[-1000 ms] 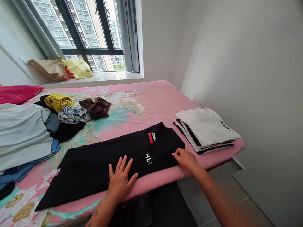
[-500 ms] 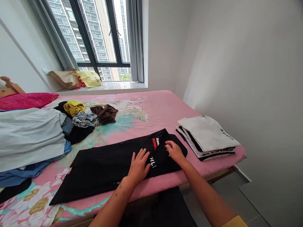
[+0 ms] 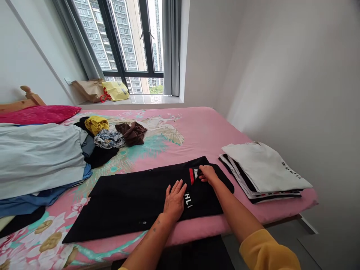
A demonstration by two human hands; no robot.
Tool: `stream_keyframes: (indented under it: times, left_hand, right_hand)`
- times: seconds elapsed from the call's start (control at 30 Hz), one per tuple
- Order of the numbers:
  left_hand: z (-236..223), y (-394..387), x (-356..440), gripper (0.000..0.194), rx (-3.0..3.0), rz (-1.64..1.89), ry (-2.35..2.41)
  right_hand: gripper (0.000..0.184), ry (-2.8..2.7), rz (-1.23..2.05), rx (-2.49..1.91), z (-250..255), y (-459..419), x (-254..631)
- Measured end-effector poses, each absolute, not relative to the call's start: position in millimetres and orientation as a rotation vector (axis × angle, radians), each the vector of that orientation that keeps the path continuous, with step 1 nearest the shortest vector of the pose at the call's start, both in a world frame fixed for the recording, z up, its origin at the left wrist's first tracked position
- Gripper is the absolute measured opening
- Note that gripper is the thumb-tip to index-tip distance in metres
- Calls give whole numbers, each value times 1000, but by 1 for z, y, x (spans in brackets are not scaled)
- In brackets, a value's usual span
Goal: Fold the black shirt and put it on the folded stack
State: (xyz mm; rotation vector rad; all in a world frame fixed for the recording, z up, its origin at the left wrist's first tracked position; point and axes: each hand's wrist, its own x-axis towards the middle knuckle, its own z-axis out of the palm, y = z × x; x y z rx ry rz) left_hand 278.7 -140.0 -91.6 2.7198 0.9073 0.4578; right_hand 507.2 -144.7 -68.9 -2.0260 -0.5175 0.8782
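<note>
A black T-shirt (image 3: 126, 198) lies folded lengthwise near the bed's front edge, with white letters and a red-and-white stripe at its right part. My left hand (image 3: 174, 201) rests flat on it, fingers stretched out beside the letters. Just right of the stripe, my right hand (image 3: 208, 174) has its fingers curled and pinched on the shirt's fabric; the fingertips are partly hidden. To the right stands a stack of folded shirts (image 3: 261, 167), a white one with dark lettering on top.
Pale clothes (image 3: 42, 157) lie heaped on the left of the pink floral bedsheet (image 3: 197, 127). Behind them are a yellow bundle (image 3: 97, 124), a patterned bundle (image 3: 108, 139) and a brown bundle (image 3: 132, 133). Paper bags (image 3: 90, 90) stand on the windowsill; a wall borders the right side.
My right hand has come down onto the shirt beside the stripe, its fingers closing on the fabric. My left hand stays flat on the shirt. The view has shifted slightly.
</note>
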Motion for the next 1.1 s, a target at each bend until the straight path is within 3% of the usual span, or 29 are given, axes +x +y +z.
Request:
stream_keyframes:
  times: [0.1, 0.2, 0.37, 0.5, 0.6, 0.93, 1.1]
  left_hand:
    - [-91, -139, 277, 57, 2710, 460, 886]
    - [-89, -138, 275, 55, 2682, 436, 879]
    - [-80, -145, 270, 53, 2652, 397, 803]
    - [-70, -154, 246, 56, 2592, 416, 769]
    - [-66, -149, 205, 45, 2590, 470, 828]
    - [-85, -88, 24, 45, 2430, 574, 2017]
    - [-103, -95, -5, 51, 2389, 588, 2127]
  right_hand:
    - [17, -589, 727, -2155, -69, -149, 508]
    - [25, -705, 478, -2209, -57, -157, 499]
    - [26, -1289, 169, -1841, -37, -153, 442]
    - [30, -1605, 233, -1574, -39, -141, 387]
    - [31, -1715, 289, -1610, -48, -141, 358]
    - [41, -2009, 321, -1590, -54, -147, 276]
    - [48, -2029, 349, -1617, -53, -101, 215]
